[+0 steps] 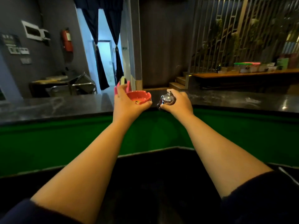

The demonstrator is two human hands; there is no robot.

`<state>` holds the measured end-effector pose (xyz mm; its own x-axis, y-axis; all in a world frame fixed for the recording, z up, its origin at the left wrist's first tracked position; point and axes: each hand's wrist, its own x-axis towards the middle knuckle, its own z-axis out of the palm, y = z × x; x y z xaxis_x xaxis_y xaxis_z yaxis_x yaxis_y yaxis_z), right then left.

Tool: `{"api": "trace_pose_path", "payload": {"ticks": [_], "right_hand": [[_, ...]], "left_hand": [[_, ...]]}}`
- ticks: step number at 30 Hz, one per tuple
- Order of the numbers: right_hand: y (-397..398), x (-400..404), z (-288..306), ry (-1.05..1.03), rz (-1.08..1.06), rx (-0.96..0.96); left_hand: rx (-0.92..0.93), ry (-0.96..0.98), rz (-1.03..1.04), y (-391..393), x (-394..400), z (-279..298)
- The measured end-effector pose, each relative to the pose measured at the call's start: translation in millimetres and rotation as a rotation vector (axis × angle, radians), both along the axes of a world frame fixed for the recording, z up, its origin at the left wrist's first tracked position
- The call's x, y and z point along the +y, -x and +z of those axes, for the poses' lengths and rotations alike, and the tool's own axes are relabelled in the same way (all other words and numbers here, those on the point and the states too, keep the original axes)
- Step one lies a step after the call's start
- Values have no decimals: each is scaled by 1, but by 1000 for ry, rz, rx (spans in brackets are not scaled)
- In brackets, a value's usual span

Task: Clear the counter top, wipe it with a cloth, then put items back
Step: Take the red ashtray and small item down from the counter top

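Over the near edge of the dark counter top [56, 105], both hands hold items. Left hand [127, 102] grips a red ashtray [140, 97], thumb on its near rim, fingers curled round the far side; a pink upright holder [127, 86] also sits against those fingers, seemingly pinched in the same hand, though I cannot tell for sure. Right hand [178, 101] is wrapped over a shiny chrome call bell [168, 99], fingers closed on the dome, a small dark part hanging at its left edge. Ashtray and bell sit side by side, just above or at the counter's front edge — contact with the surface not clear.

Step in hand, as a judgement: either lifting items off to clear or setting them back. The counter looks bare and streaky-shiny around the hands, which leans toward put-back, but I can't settle it. No cloth in view.

Next move calls for: if placing, lower both onto the surface away from the edge, keep the ashtray level so the contents stay in, release the bell gently. If clearing, carry both off to a side spot.

Beyond: green front panel [64, 139] below the counter, fire extinguisher [67, 40] on the left wall, curtained doorway [105, 46], wooden shelf [242, 74] with containers at right.
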<state>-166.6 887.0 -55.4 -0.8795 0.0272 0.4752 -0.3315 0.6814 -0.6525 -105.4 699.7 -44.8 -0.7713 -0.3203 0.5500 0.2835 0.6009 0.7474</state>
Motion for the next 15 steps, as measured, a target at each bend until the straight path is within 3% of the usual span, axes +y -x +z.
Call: {"api": "trace_pose_path", "payload": {"ticks": [6,15], "right_hand": [[-105,-66,-38,-12,149,-48],[-218,-188,-129,11,378,-111]], "left_hand": [[-55,-22,92,-107,-63,-31],[-166,-8,286,-263,-162,-140]]}}
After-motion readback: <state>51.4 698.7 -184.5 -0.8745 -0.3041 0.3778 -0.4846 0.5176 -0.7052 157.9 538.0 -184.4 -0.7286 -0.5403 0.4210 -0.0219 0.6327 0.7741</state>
